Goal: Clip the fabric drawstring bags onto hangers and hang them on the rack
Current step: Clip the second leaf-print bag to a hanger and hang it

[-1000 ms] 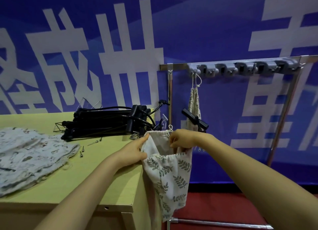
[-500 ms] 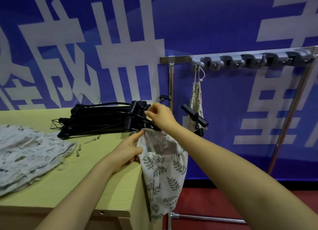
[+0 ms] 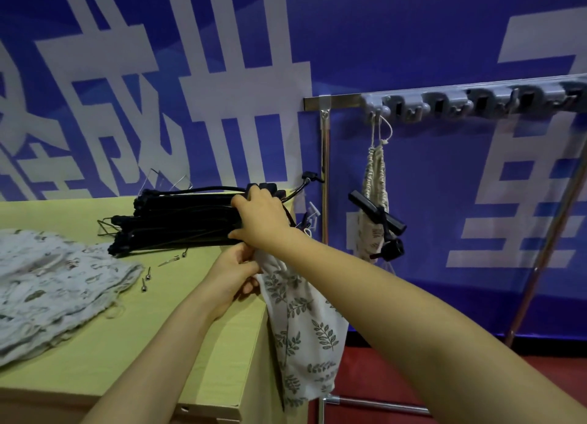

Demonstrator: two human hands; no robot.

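One leaf-printed drawstring bag (image 3: 305, 328) hangs off the right-hand corner of the table (image 3: 104, 353). Its gathered mouth is clenched in the left hand (image 3: 232, 277), fingers curled tight on the cloth, and the rest of it droops past the table's edge toward the red floor (image 3: 359, 379). Just above, the right hand (image 3: 260, 220) reaches over to the pile of black hangers (image 3: 178, 220) on the tabletop, fingers over the top of the pile's right end and thumb beneath, grasping it. A few small metal pins (image 3: 144, 285) lie loose in front of the hangers, and a flat stack of more printed bags (image 3: 47, 290) sits at the table's left. Beside the table stands the rack (image 3: 343, 101), with a second bag (image 3: 376, 176) hanging from its grey hook strip (image 3: 444, 101) and a black hanger (image 3: 376, 212) clipped across it. A blue banner (image 3: 413, 42) with large white characters fills the wall behind.
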